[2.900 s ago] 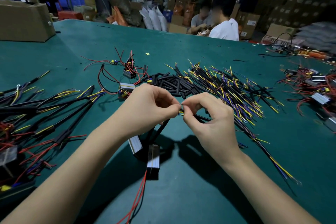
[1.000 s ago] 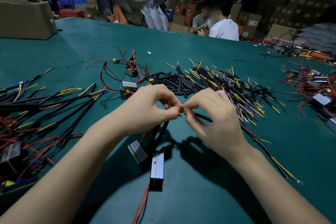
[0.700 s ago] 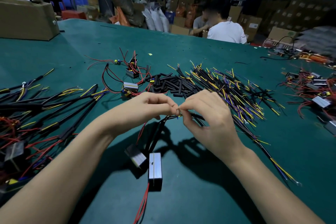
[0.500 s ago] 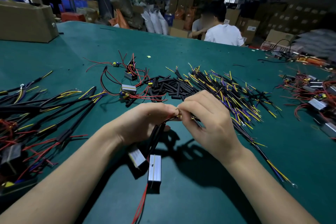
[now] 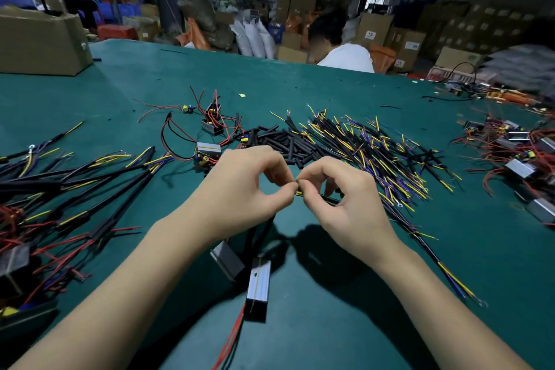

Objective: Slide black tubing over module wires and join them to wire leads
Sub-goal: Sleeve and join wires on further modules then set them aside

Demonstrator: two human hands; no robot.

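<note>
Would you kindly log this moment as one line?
left hand: pinches wire joint | right hand: pinches it | modules: on mat

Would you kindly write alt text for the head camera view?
A left hand and right hand pinch a wire joint together above a green table, two silver modules hanging below. Black tubing pieces and wire leads lie beyond.

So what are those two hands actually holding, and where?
Left hand and right hand pinch thin wire ends together at their fingertips, above the table.
</note>
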